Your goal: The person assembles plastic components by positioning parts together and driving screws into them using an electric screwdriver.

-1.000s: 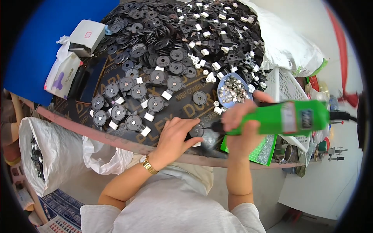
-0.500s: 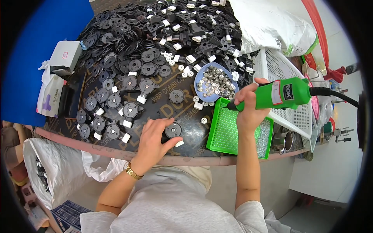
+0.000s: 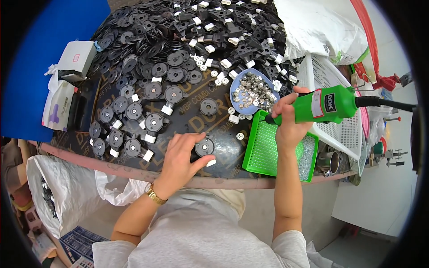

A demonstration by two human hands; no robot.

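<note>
Clasping a black disc (image 3: 204, 146) on the worktop (image 3: 229, 164) with the left hand (image 3: 179, 156), forefinger at the far rim, thumb at the near rim beside a white tab (image 3: 211, 163); cannot tell how firmly. Gripping a green driver (image 3: 308, 108) with the right hand (image 3: 289, 121), nose over the far left corner of a green tray (image 3: 261, 154), hands well apart. Probably best to press the disc level, leave its centre uncovered, hold the driver square to it and tuck the left thumb clear. Wise, too, to mind the clear pieces (image 3: 307, 154) right of the right wrist.

Just beyond the tray, see a blue dish (image 3: 259, 72) of metal caps (image 3: 255, 89); ahead of the left hand, a lone disc (image 3: 208, 106); to its left, more discs (image 3: 133, 148). Farther ahead of both hands, find a heap (image 3: 152, 35) of black parts across the dark, printed worktop. Beyond the right hand, note a white basket (image 3: 336, 130) and a white sack (image 3: 321, 31); far left, a blue panel (image 3: 53, 27). Nearer than the hands, see grey floor (image 3: 261, 210), with an open sack (image 3: 67, 192) left of the left forearm.
</note>
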